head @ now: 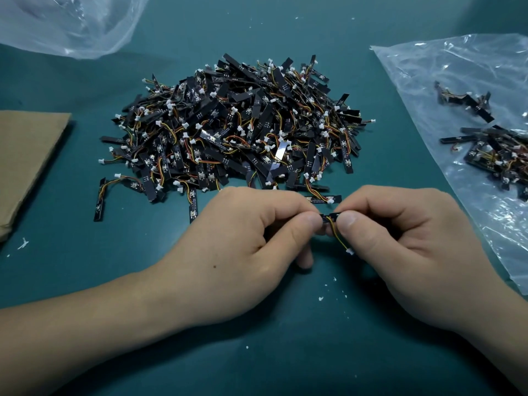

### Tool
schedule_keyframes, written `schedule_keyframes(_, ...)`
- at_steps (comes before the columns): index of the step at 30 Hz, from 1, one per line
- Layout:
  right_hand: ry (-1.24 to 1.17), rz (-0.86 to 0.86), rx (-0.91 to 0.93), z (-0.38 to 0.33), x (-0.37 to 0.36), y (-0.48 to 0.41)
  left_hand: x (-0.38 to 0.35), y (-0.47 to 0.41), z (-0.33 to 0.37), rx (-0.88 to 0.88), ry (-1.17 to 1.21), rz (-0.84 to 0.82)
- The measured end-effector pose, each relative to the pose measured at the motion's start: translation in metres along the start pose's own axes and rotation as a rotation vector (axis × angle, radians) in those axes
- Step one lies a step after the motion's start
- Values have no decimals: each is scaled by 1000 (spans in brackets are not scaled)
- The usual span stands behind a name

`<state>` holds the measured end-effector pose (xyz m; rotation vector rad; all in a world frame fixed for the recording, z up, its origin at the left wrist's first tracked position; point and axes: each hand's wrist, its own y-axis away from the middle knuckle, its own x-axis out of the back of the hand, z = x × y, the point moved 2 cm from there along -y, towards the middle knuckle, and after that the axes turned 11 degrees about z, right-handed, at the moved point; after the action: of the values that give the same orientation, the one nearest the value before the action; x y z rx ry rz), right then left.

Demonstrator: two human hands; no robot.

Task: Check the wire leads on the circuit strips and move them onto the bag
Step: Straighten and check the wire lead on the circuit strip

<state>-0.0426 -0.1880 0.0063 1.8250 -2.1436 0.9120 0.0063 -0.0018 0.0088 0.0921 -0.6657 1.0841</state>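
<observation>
I pinched one circuit strip (328, 216) between left hand (245, 244) and right hand (400, 244), toward the worktop's (85, 281) front edge, so its wire lead (339, 240) dangled free for checking, bag (428, 81) by the right edge.

Both hands pinch one circuit strip

Left hand (245, 241) and right hand (400, 238) hold the circuit strip (330, 217) between the pile (231, 130) and the bag (468, 115).
</observation>
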Motion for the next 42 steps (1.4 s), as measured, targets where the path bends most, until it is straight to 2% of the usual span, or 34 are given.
schedule_keyframes(3,13,6,2,-1,-1,1,0,1,1,-16,-28,6)
schedule_keyframes(8,-4,27,10,-3,-1,1,1,2,1,44,87,1)
schedule_keyframes(24,-9,51,-9,-3,-1,2,1,2,1,43,72,26)
schedule_keyframes(42,-113,-23,-24,-4,0,1,0,0,-1,78,142,13)
